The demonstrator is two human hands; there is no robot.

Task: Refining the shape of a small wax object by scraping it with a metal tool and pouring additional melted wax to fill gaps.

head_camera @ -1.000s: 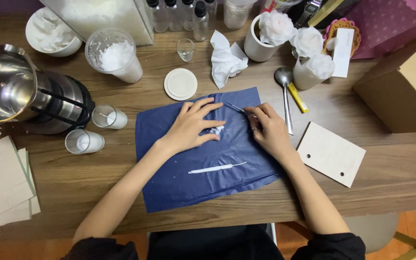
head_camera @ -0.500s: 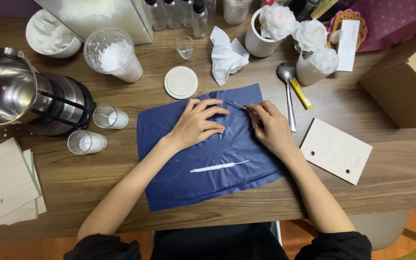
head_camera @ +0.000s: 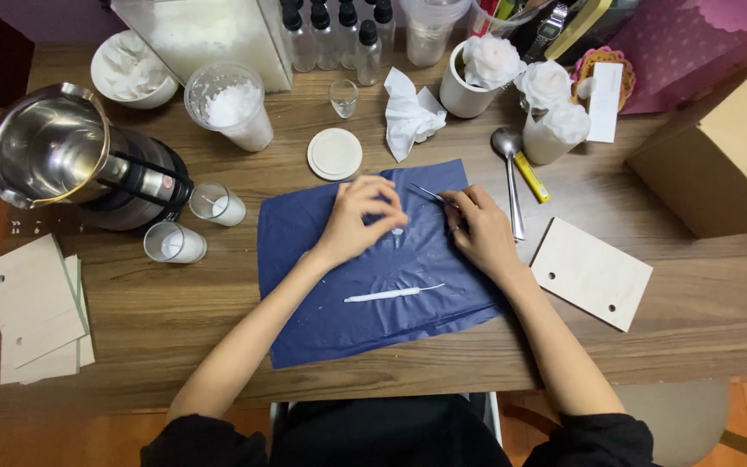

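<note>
**Tiny wax bit being worked on the blue sheet**

A small white piece [head_camera: 396, 231] is sitting on the dark blue sheet [head_camera: 322, 320], right under the fingertips of the left hand [head_camera: 358, 218]. It's too small to tell exactly what shape it has, but it looks like a bit of soft wax. The left hand is curled over it with the fingers bent and bunched, pinning or pinching it; whether it is actually gripped can't be told from this angle. A thin metal tool [head_camera: 426, 194], tweezers or a pick by the look of it, is held in the right hand [head_camera: 477, 229], closed around the handle end, with the tip pointed toward the piece. The two hands are close but not touching.

So the step in hand is judged to be shaping or picking at the little piece. The next move probably calls for a steady tip brought onto the piece while it is kept pinned, with light pressure so it isn't squashed.

Lower on the sheet a long white stick [head_camera: 393, 294] is lying untouched. Further out, a round white lid [head_camera: 335, 154] and a crumpled tissue [head_camera: 410, 114] are found above the sheet, a spoon [head_camera: 509, 173] to the right, two small glass cups [head_camera: 194, 225] and a metal pitcher [head_camera: 54, 151] to the left.
</note>
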